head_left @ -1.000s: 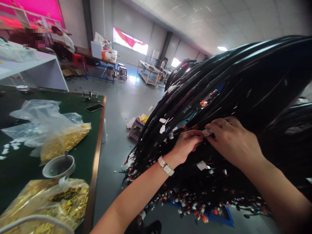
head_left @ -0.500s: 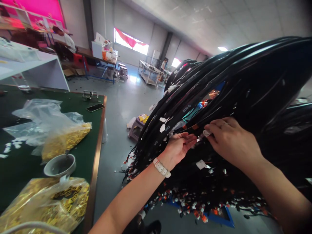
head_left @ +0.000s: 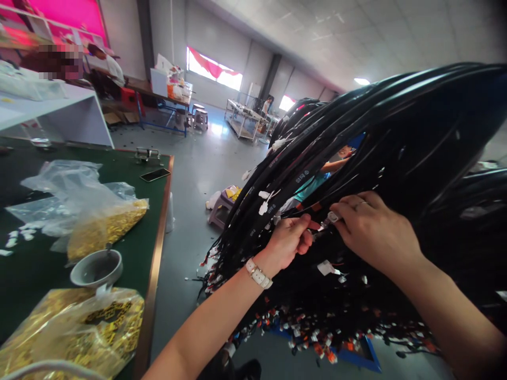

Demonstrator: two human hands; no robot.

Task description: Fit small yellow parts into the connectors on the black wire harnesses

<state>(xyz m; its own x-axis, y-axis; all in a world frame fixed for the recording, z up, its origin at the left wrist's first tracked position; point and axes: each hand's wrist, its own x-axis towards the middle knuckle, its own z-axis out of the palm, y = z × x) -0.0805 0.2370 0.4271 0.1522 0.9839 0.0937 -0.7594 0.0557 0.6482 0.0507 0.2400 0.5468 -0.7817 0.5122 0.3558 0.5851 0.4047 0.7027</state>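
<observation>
A small white connector (head_left: 333, 216) is pinched between the thumb and fingers of my right hand (head_left: 376, 227), in front of a thick hanging bundle of black cables (head_left: 396, 153). Just left of it, my left hand (head_left: 289, 243) has its fingers curled and pressed together; what they hold, if anything, is too small to make out. A pale end piece lies between the two hands. Other white connectors (head_left: 264, 201) dangle on thin wires from the bundle, and one larger white connector (head_left: 326, 268) hangs below my hands.
To the left stands a green table (head_left: 43, 264) with a bag of brass-coloured terminals (head_left: 106, 232), a grey bowl (head_left: 97, 268) and a phone (head_left: 155, 174). A stool (head_left: 220, 211) stands on the floor. A person in teal (head_left: 311, 186) is partly visible behind the cables.
My left fingers have curled from loosely extended to pressed together. My right hand has barely moved and keeps the connector. Behind the cables, more of the other person's arm shows.
</observation>
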